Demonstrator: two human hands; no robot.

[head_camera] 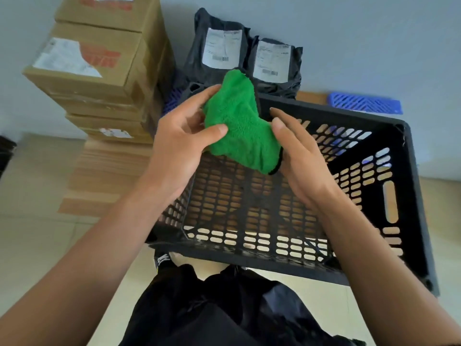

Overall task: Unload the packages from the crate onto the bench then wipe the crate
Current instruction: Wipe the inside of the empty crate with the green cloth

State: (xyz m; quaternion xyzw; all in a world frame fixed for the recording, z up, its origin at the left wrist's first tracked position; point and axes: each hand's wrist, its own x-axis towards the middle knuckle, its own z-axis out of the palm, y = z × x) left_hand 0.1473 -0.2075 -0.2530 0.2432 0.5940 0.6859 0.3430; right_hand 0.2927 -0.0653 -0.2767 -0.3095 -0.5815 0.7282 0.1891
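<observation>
Crate status: black slotted plastic crate (389, 156) fills centre and lower right of frame, interior holding no packages. Two black plastic mailer packages with white labels (245, 61) stand at upper centre, beyond its far rim. Green fluffy microfibre cloth (239, 128) is held above the crate's far-left corner, directly over the open interior. Left hand (179, 143) pinches the cloth's left side, thumb on top, fingers curled behind. Right hand (296, 151) grips its lower right edge, fingers wrapped under. Both hands equally near; crate floor lies straight below. Judgement: unloading finished, wiping about to start.
</observation>
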